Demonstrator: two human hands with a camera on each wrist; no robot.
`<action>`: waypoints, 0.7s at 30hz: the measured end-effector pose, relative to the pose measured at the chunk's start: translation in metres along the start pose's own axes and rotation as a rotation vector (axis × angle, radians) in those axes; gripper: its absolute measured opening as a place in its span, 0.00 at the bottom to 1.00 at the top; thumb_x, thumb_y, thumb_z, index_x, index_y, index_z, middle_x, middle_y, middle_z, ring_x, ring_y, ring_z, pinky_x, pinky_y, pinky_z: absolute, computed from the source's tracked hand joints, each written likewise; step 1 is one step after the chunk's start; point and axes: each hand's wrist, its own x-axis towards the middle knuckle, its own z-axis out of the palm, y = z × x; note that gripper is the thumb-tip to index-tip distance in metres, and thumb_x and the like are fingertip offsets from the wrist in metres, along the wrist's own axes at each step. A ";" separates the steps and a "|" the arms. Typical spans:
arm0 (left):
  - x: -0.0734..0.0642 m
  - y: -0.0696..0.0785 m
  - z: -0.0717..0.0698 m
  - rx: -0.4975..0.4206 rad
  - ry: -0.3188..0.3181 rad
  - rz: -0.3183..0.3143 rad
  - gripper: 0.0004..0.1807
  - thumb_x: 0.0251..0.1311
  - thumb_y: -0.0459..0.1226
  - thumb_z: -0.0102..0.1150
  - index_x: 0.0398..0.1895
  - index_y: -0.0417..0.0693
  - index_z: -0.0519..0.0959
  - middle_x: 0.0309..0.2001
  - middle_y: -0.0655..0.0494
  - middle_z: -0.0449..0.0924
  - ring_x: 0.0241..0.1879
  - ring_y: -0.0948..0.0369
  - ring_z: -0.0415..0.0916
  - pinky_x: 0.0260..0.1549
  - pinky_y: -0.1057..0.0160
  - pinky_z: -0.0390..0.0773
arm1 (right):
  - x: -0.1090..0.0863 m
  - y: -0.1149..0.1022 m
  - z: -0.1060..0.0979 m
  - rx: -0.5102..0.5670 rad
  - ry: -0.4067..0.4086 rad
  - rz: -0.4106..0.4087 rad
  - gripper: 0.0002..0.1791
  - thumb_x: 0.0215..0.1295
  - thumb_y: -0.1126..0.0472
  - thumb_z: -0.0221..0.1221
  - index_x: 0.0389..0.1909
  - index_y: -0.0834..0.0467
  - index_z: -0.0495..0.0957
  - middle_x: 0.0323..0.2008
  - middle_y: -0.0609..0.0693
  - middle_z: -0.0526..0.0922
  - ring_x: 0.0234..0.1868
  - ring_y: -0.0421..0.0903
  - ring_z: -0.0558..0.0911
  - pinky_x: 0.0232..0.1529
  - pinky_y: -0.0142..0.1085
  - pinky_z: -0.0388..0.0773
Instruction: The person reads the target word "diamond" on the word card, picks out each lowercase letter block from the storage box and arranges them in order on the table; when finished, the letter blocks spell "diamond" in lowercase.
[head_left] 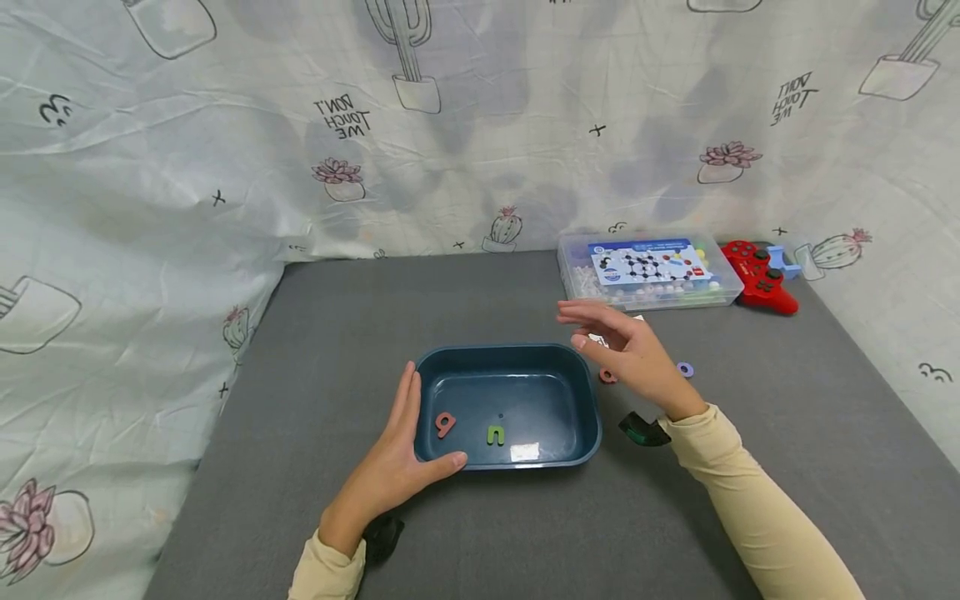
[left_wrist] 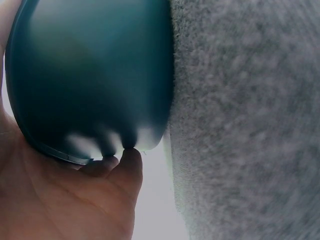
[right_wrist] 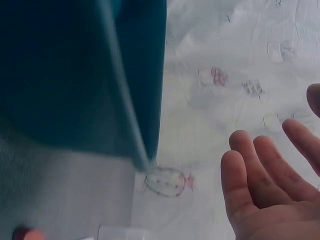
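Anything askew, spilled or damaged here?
No visible spill or damage. Slightly untidy: the red letter in the blue tray lies slanted, while the green letter beside it sits squarer; a purple ring and another red piece lie loose on the table, outside the tray.

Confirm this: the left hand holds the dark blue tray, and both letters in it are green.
Wrong on one letter's colour: the head view shows one green letter and one red letter in the dark blue tray. The left hand does hold it.
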 end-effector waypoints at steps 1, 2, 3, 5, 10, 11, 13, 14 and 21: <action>0.000 0.000 0.000 0.000 -0.001 -0.002 0.71 0.61 0.56 0.77 0.89 0.60 0.29 0.87 0.63 0.19 0.85 0.46 0.32 0.70 0.24 0.54 | 0.002 0.000 0.003 0.002 -0.010 -0.009 0.24 0.77 0.71 0.60 0.72 0.64 0.76 0.69 0.58 0.79 0.63 0.45 0.81 0.52 0.30 0.81; 0.000 0.000 0.000 0.003 -0.001 -0.003 0.71 0.61 0.56 0.77 0.89 0.60 0.29 0.87 0.62 0.19 0.85 0.46 0.33 0.70 0.24 0.54 | 0.003 -0.001 0.005 0.007 -0.021 -0.018 0.25 0.77 0.72 0.60 0.73 0.63 0.76 0.69 0.58 0.79 0.63 0.46 0.81 0.53 0.32 0.81; 0.000 0.000 0.000 0.005 0.000 -0.006 0.71 0.60 0.56 0.77 0.89 0.60 0.29 0.87 0.62 0.19 0.85 0.46 0.33 0.70 0.24 0.54 | 0.004 -0.001 0.008 0.012 -0.037 -0.029 0.25 0.77 0.72 0.60 0.73 0.63 0.76 0.69 0.57 0.79 0.64 0.47 0.81 0.53 0.34 0.81; 0.001 0.001 0.001 0.007 0.002 -0.008 0.71 0.60 0.56 0.77 0.89 0.60 0.29 0.87 0.62 0.19 0.85 0.45 0.33 0.70 0.24 0.54 | 0.007 -0.002 0.014 0.016 -0.075 -0.047 0.26 0.76 0.72 0.61 0.73 0.63 0.75 0.71 0.56 0.77 0.66 0.50 0.79 0.62 0.41 0.79; 0.001 0.000 0.000 0.006 0.002 -0.007 0.71 0.60 0.56 0.77 0.89 0.60 0.29 0.87 0.62 0.20 0.85 0.47 0.32 0.71 0.25 0.53 | 0.014 -0.005 0.028 0.059 -0.198 -0.040 0.29 0.76 0.72 0.62 0.76 0.62 0.73 0.74 0.56 0.73 0.72 0.52 0.75 0.70 0.50 0.72; 0.001 0.000 0.000 0.004 0.001 -0.007 0.71 0.60 0.56 0.77 0.89 0.59 0.29 0.87 0.61 0.20 0.85 0.47 0.32 0.71 0.25 0.53 | 0.016 -0.006 0.031 0.063 -0.224 -0.030 0.30 0.76 0.72 0.63 0.76 0.62 0.72 0.75 0.56 0.73 0.72 0.52 0.75 0.71 0.49 0.72; 0.001 -0.001 0.000 0.003 -0.003 -0.004 0.71 0.61 0.56 0.77 0.89 0.59 0.29 0.87 0.61 0.19 0.85 0.47 0.32 0.71 0.25 0.52 | 0.020 -0.009 0.038 0.062 -0.278 -0.013 0.31 0.75 0.71 0.64 0.77 0.61 0.71 0.75 0.54 0.73 0.73 0.52 0.74 0.71 0.49 0.71; 0.001 -0.001 0.000 0.002 -0.005 -0.001 0.71 0.61 0.56 0.76 0.89 0.59 0.29 0.87 0.61 0.19 0.85 0.47 0.31 0.72 0.25 0.52 | 0.023 -0.009 0.041 0.056 -0.305 -0.005 0.32 0.75 0.70 0.64 0.77 0.61 0.71 0.75 0.54 0.73 0.73 0.53 0.74 0.71 0.48 0.71; 0.002 -0.003 -0.001 -0.012 -0.017 0.008 0.70 0.62 0.56 0.76 0.88 0.58 0.29 0.87 0.62 0.19 0.85 0.49 0.30 0.73 0.28 0.50 | 0.035 -0.008 0.060 0.022 -0.506 0.030 0.32 0.74 0.68 0.66 0.76 0.64 0.71 0.74 0.61 0.73 0.71 0.61 0.75 0.69 0.60 0.71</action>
